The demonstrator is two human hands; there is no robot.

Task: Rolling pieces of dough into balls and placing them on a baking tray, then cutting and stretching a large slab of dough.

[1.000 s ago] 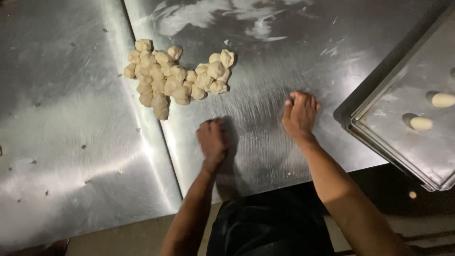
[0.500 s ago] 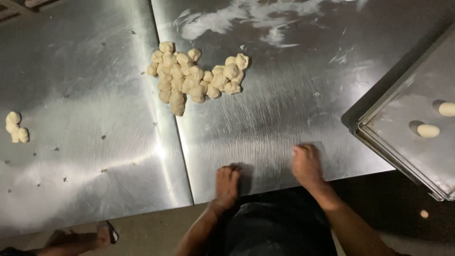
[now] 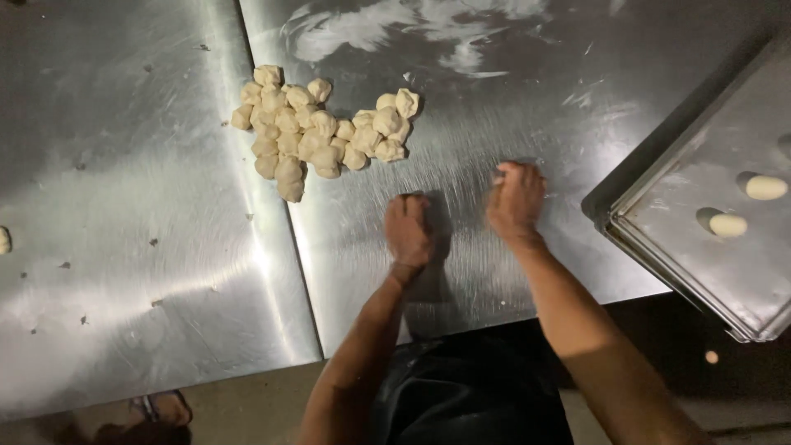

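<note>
A heap of several small pale dough pieces (image 3: 317,132) lies on the steel table (image 3: 165,247), up and left of my hands. My left hand (image 3: 409,231) rests palm down on the table with its fingers curled under; whatever is beneath it is hidden. My right hand (image 3: 517,200) is cupped palm down a little to the right. A pale sliver of a dough piece (image 3: 498,176) shows at its left edge. Both hands are about a hand's width below the heap.
A metal baking tray (image 3: 659,247) sits at the right, overhanging the table's edge, with two rounded dough balls (image 3: 727,225) on it. A seam (image 3: 280,214) divides the tabletop. Flour smears (image 3: 428,33) mark the far side. One stray dough piece (image 3: 3,240) lies at the left edge.
The view has shifted from frame to frame. Both hands have stayed palm down on the table, moving back and forth in front of my body. The heap has not changed.
</note>
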